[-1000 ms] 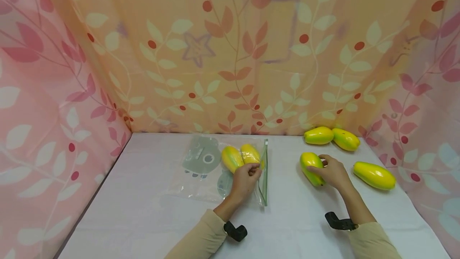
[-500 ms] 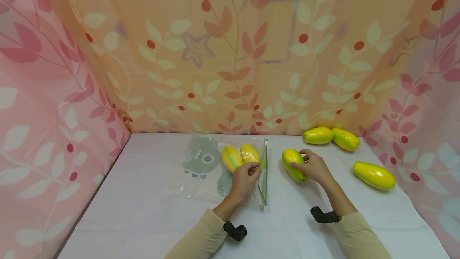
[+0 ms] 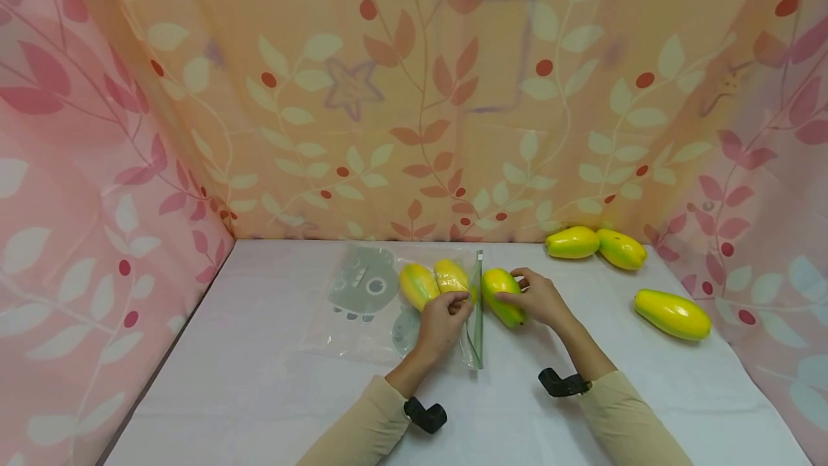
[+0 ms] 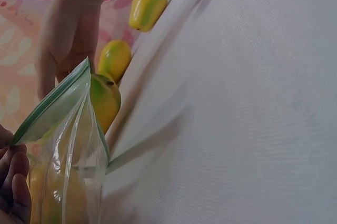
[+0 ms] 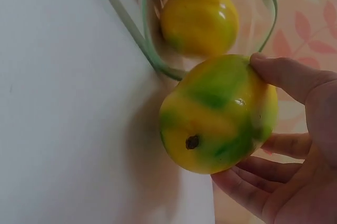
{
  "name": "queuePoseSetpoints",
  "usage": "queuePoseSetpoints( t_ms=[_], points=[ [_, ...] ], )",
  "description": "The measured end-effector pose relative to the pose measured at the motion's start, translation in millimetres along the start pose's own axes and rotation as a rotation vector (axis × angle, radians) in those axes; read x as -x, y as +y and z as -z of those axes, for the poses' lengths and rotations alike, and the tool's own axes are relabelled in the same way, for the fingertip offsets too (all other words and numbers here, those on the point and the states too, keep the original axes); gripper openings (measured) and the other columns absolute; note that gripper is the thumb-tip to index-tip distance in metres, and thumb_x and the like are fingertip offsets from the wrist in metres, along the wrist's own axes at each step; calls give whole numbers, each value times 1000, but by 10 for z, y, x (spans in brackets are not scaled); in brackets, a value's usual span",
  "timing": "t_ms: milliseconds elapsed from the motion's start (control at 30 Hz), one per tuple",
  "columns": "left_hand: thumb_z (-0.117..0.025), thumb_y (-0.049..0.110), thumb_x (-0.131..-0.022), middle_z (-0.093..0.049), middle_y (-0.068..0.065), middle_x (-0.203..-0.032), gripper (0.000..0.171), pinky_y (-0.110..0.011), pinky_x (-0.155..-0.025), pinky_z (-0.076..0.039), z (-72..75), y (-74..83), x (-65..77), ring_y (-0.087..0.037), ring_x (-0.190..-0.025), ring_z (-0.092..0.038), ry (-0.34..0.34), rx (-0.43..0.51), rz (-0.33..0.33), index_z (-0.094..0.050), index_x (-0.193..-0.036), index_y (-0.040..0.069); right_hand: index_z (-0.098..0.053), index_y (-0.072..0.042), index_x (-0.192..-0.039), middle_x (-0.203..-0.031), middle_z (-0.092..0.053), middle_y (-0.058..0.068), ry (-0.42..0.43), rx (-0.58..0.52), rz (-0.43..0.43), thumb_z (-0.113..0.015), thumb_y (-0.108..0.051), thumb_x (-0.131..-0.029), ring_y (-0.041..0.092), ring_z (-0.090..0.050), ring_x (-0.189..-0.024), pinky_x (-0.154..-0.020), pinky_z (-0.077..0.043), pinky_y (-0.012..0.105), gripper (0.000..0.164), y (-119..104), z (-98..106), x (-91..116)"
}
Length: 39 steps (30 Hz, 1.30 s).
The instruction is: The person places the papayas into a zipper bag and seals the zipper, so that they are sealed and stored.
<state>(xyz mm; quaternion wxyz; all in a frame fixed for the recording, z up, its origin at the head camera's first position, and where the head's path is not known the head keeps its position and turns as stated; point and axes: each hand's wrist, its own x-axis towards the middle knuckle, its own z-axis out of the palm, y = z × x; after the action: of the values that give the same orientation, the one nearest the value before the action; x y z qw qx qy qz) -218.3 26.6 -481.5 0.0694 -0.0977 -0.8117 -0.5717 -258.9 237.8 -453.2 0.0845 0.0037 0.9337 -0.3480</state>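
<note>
A clear zip bag [image 3: 375, 342] with a grey cartoon print lies on the white table, its green-edged mouth facing right. Inside it are two yellow papayas, one on the left [image 3: 415, 285] and one on the right [image 3: 451, 275]. My left hand [image 3: 443, 326] pinches the upper edge of the mouth and lifts it; the left wrist view shows the raised green rim [image 4: 50, 98]. Right at the opening, my right hand [image 3: 542, 300] holds another yellow-green papaya [image 5: 218, 113], thumb on one side and fingers on the other. Its dark stem end faces the right wrist camera.
Two more papayas touch each other at the back right, a left one [image 3: 573, 243] and a right one [image 3: 622, 249]. A single papaya [image 3: 673, 315] lies nearer on the right. Patterned curtains [image 3: 414, 92] close off the back and both sides of the white table [image 3: 259, 380].
My right hand has carried its papaya leftward across the table up to the bag's mouth. The left hand keeps its pinch on the bag's edge in the same place.
</note>
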Motion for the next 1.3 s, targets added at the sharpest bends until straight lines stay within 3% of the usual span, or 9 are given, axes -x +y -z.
queuePoseSetpoints(
  t_ms=[433,600,867,1033,1200,1300],
  points=[
    [-66,13,-91,-73,-8,-89,22,-15,-65,-50,-4,25,-9,-5,-73,-60,-25,-10,-29,-71,-107,-2,-53,-3,-131,-118,-64,21,-9,-60,73,-73,-54,-80,31,-61,-104,-83,-57,42,75,-128,-227,-98],
    [-65,12,-91,-72,-10,-89,21,-15,-64,-49,-3,25,-8,-5,-72,-59,-31,1,-49,-71,-106,-2,-52,-3,-134,-122,-62,22,-28,-98,81,-73,-45,-83,33,-61,-108,-84,-57,42,69,-160,-339,-119],
    [-66,13,-91,-73,-8,-90,22,-15,-65,-51,5,-28,-25,-5,-73,-61,-10,-7,-26,-72,-107,0,-41,-3,-144,-131,-56,24,-163,-118,81,-78,-32,-81,36,-59,-115,-93,-53,48,79,-166,-302,-85],
    [-66,12,-91,-73,-9,-89,21,-16,-65,-51,17,-25,-31,-5,-72,-61,-11,1,-26,-72,-106,0,-44,0,-137,-118,-62,21,-177,-116,18,-80,-36,-78,28,-62,-100,-85,-55,42,78,-116,-247,-49],
    [-66,12,-91,-73,-9,-89,21,-16,-65,-51,19,-24,-27,-6,-72,-60,-14,11,-29,-72,-106,-1,-48,2,-130,-109,-63,19,-201,-134,25,-81,-32,-77,24,-60,-90,-78,-54,35,71,-82,-230,-38],
    [-66,12,-91,-73,-9,-89,20,-16,-66,-50,23,-33,-24,-6,-74,-60,-26,8,-32,-72,-106,0,-51,1,-128,-109,-64,17,-166,-134,43,-80,-32,-78,23,-61,-92,-78,-54,35,67,-69,-236,-53]
  ],
)
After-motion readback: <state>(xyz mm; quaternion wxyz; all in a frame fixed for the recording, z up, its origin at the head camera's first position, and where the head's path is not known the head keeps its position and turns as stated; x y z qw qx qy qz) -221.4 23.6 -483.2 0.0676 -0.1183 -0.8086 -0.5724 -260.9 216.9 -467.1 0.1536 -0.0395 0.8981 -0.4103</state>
